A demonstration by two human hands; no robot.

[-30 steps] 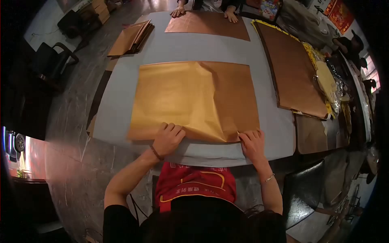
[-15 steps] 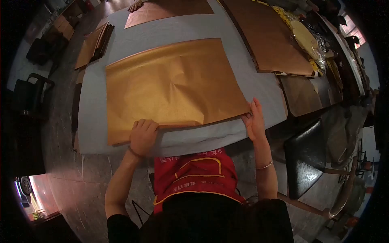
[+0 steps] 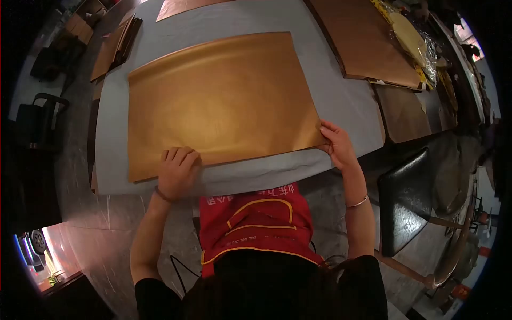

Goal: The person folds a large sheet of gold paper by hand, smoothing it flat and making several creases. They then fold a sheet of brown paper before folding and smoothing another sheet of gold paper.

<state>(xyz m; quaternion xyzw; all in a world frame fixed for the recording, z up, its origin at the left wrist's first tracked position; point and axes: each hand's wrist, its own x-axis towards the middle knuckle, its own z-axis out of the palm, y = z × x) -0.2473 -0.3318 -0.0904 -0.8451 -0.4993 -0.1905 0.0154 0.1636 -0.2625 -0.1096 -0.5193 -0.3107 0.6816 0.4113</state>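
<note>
While the left hand (image 3: pixel 178 168) lies flat and open on the near edge of a large gold paper sheet (image 3: pixel 218 96), the right hand (image 3: pixel 336 144) pinches its near right corner. Thin, light and easily creased, it seems best held by its corners. A grey table (image 3: pixel 341 101) lies beneath, a black chair (image 3: pixel 405 197) beside, brown sheets (image 3: pixel 368 42) stacked beyond.

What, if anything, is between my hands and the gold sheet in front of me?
Nothing visible. Your left hand lies flat on the gold sheet at its near edge, and your right hand touches its near right corner.
</note>
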